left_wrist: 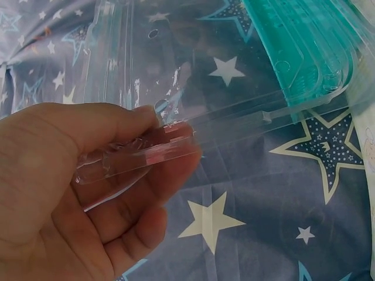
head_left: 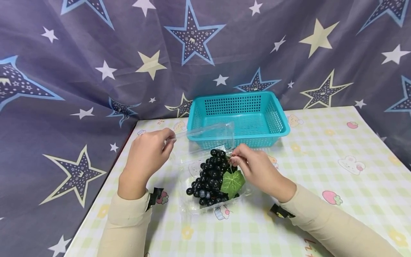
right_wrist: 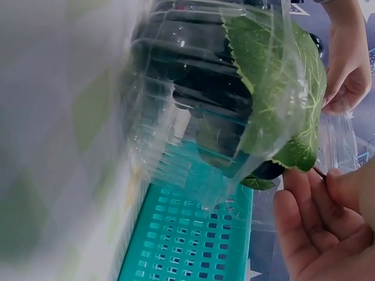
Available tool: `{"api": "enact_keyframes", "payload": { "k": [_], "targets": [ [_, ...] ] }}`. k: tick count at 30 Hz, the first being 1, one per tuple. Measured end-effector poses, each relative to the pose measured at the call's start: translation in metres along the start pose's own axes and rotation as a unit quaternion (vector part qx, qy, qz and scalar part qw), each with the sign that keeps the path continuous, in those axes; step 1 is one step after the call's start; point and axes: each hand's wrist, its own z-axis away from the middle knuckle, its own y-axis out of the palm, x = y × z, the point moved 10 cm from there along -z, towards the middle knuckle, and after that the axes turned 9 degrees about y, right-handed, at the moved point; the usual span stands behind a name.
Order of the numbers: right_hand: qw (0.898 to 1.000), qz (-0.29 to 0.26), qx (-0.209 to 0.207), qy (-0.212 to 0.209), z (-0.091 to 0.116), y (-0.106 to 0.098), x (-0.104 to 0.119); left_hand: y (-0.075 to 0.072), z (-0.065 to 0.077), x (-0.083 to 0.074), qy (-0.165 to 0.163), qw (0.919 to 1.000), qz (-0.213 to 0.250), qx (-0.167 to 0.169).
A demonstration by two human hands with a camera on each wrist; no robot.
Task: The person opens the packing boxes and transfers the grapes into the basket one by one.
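Observation:
A bunch of black grapes (head_left: 210,175) with a green leaf (head_left: 232,183) lies in a clear plastic container (head_left: 185,203) on the table. The container's transparent lid (left_wrist: 234,120) is raised on the far side. My left hand (head_left: 144,157) pinches the lid's rim between thumb and fingers. At the grapes' upper right, my right hand (head_left: 261,173) pinches the thin brown stem (right_wrist: 319,173) with thumb and fingertips. Through the clear wall in the right wrist view, the grapes and leaf appear inside the container.
A turquoise perforated basket (head_left: 239,142) stands just behind the container, close to the back edge of the table. The tabletop has a green checked cloth (head_left: 321,185) with cartoon prints. A dark star-patterned curtain (head_left: 128,43) hangs behind and to the left.

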Motion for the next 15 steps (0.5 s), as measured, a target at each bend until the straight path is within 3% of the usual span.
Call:
{"api": "enact_keyframes", "payload": {
  "k": [8, 15],
  "targets": [
    [1.0, -0.008, 0.012, -0.027, -0.007, -0.002, 0.011, 0.0, 0.0, 0.001, -0.001, 1.0, 0.005, -0.001],
    [0.997, 0.028, 0.052, -0.043, -0.02, 0.0, 0.023, 0.001, 0.001, 0.001, -0.001, 1.0, 0.004, -0.001]
  ]
}}
